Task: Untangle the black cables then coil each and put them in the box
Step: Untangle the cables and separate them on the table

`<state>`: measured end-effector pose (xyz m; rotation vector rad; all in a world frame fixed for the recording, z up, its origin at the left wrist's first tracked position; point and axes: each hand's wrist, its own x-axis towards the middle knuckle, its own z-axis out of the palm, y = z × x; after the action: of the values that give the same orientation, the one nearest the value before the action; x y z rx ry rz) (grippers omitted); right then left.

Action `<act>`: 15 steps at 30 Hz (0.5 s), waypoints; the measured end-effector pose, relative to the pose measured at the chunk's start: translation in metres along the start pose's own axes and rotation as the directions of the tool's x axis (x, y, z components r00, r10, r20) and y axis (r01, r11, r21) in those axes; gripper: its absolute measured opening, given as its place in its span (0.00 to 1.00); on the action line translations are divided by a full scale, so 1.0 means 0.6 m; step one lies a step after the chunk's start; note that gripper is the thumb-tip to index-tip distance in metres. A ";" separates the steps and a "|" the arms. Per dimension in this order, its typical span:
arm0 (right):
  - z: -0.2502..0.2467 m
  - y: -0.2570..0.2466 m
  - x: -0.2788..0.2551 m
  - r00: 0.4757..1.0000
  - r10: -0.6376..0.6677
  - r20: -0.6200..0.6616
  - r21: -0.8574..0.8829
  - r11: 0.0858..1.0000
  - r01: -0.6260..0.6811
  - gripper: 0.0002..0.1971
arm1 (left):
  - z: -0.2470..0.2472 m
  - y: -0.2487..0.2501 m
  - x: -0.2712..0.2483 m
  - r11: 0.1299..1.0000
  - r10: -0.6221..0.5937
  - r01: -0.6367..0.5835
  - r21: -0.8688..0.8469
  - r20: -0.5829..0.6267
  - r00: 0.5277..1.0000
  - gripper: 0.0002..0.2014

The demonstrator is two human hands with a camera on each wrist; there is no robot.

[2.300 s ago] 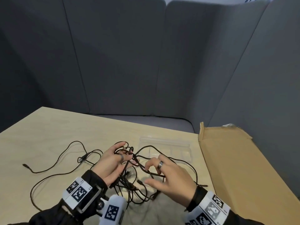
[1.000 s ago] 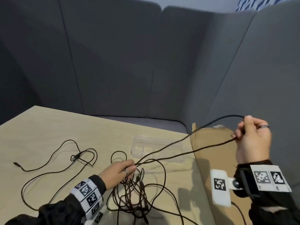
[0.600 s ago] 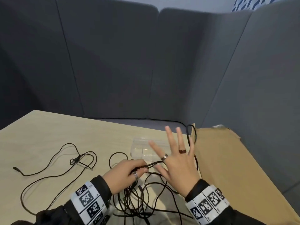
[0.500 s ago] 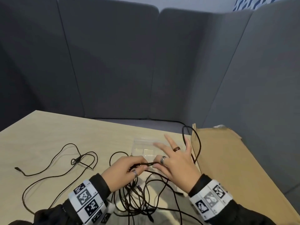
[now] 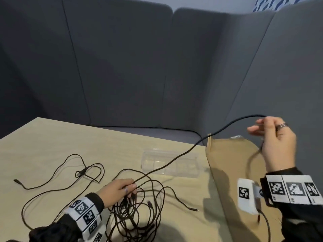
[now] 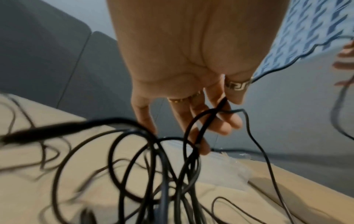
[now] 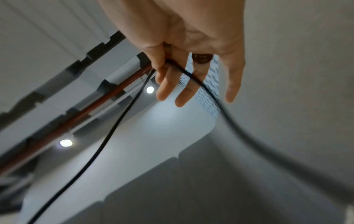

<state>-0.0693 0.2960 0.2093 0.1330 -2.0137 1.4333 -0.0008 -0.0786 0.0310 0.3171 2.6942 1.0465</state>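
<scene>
Since half a second ago the right hand (image 5: pixel 276 142) has swung from beside the left up and out over the cardboard box (image 5: pixel 232 172), drawing one black cable (image 5: pixel 174 160) taut. Thumb and forefinger pinch that cable, other fingers loosely extended; the free end droops below the palm. Left hand (image 5: pixel 117 191) rests low on the surface (image 5: pixel 52 142), fingers curled into the tangle of black cables (image 5: pixel 138 212) and holding strands at the point where the taut cable leaves the heap. Another cable (image 5: pixel 57 179) lies spread to the left, apart from the heap. Clear plastic tray (image 5: pixel 185 169) sits under the taut span, just beside the box edge. Grey upholstered panels (image 5: pixel 122 67) behind.
</scene>
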 end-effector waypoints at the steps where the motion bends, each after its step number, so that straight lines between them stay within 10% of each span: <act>1: 0.000 0.013 -0.003 1.000 0.000 0.016 -0.105 0.994 0.002 0.10 | -0.006 0.011 0.001 1.000 0.007 -0.006 0.021 -0.029 1.000 0.13; 5: 0.047 0.027 -0.067 0.946 -0.099 0.310 -0.449 0.862 0.237 0.28 | -0.030 0.071 0.003 0.992 0.126 -0.124 0.029 -0.106 0.986 0.11; 10: 0.159 -0.016 -0.182 0.582 -0.128 0.803 -0.287 0.772 0.567 0.34 | -0.050 0.164 0.000 0.950 0.307 -0.296 0.103 -0.122 0.944 0.16; 13: 0.184 -0.022 -0.183 0.485 -0.042 0.873 -0.223 0.851 0.475 0.18 | -0.057 0.176 0.005 0.960 0.266 -0.277 -0.045 -0.168 0.949 0.09; 15: 0.180 -0.018 -0.164 0.541 -0.064 0.838 -0.121 0.947 0.299 0.13 | -0.052 0.160 0.012 0.957 0.228 -0.248 -0.153 -0.138 0.964 0.05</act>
<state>-0.0362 0.1697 0.1431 1.0729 -2.7993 1.0160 -0.0057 -0.0273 0.1180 0.5763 2.6952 1.3942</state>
